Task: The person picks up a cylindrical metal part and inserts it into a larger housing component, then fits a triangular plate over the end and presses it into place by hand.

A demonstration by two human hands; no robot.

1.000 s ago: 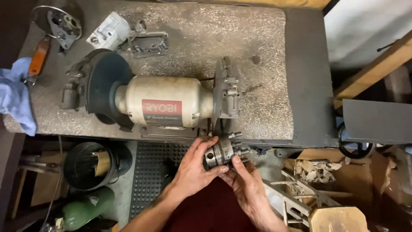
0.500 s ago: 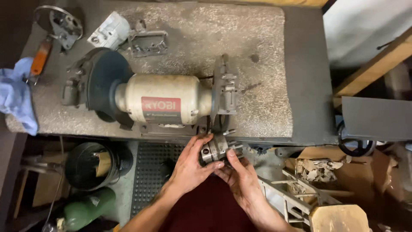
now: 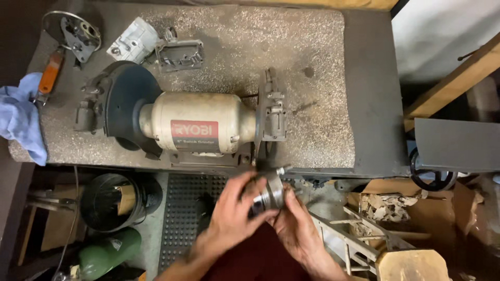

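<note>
Head view: bench grinder [image 3: 200, 127] on speckled bench [image 3: 312, 62], landmark.
Left hand [image 3: 232, 213]: fingers wrapped around round metal part [image 3: 266, 193], just below grinder's right end.
Right hand [image 3: 294, 229]: cupped under same part, gripping it.
Blue rag [image 3: 21, 117]: far left of grinder.

One label in sight: a red rectangular label [image 3: 195, 129] with pale lettering, set on the front of the cream grinder [image 3: 200, 127] body, which lies on the table [image 3: 312, 62]. Just under the red block runs a thin line of small dark print, too small to make out. Down at the lower right, torn brown cardboard [image 3: 411, 205] shows, scraps piled in it; whether it is a box I cannot tell. No signs, no screens anywhere.
</note>
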